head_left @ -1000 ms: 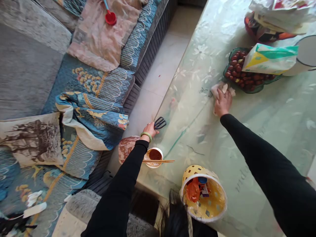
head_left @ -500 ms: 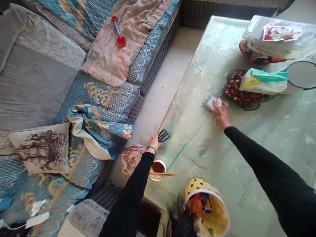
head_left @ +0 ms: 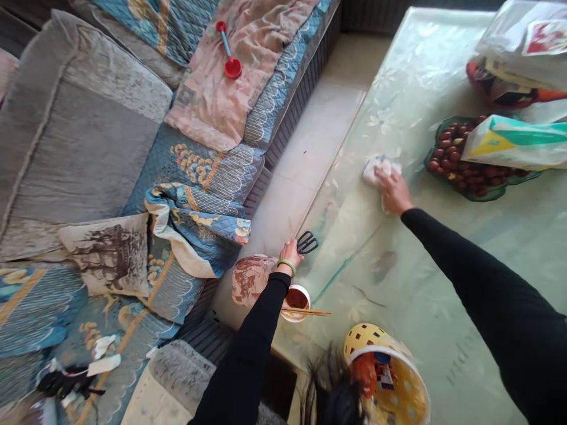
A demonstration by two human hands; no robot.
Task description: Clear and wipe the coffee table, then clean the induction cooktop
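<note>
My right hand [head_left: 396,192] presses a crumpled white cloth [head_left: 376,171] flat against the pale green glass-topped table [head_left: 425,265], its fingers closed over the cloth. At the table's left edge, my left hand [head_left: 290,255] is closed around a black slotted spatula [head_left: 306,242], whose slotted head sticks out past the fingers; its handle is hidden in the hand. Close below my left wrist stands a white bowl [head_left: 297,300] with reddish-brown leftovers in it. A pair of chopsticks [head_left: 310,311] lies across its rim.
A green dish [head_left: 478,193] of reddish-brown fruits, partly under a tissue pack [head_left: 514,141], stands right of the cloth. A yellow perforated bin [head_left: 367,337] with litter stands near me. A sofa [head_left: 204,200] with a red-and-blue toy shovel [head_left: 228,50] runs along the left.
My right hand and the cloth have slid left over the table, away from the fruit dish. My left hand keeps its hold on the spatula. The whole view has shifted slightly.
</note>
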